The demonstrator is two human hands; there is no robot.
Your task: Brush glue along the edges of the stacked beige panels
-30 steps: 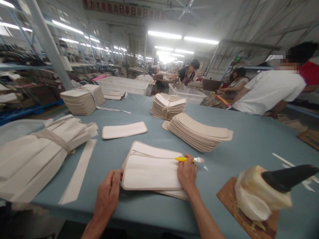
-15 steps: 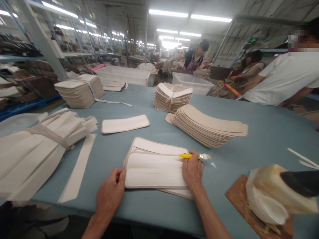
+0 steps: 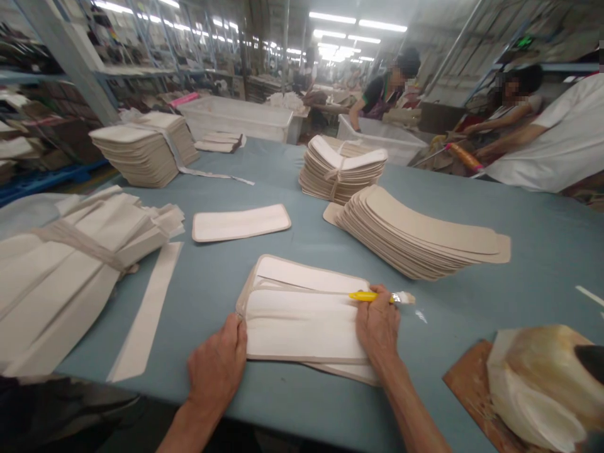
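Head view, and here's the white panel (image 3: 302, 324) lying over other panels on the table (image 3: 217, 277), the left hand (image 3: 219, 355) pinching its left edge between thumb and fingers. At its right end, the right hand (image 3: 377, 324) has fingers bunched around a yellow brush (image 3: 361, 296); beyond it, rightward, sits a fanned beige stack (image 3: 419, 233), and left of it, tied strips (image 3: 61, 283).

Beige-edged white panels (image 3: 302, 324) overlap askew on the desk (image 3: 212, 277); a yellow-handled brush (image 3: 363, 296), held sideways, reaches rightward past them.
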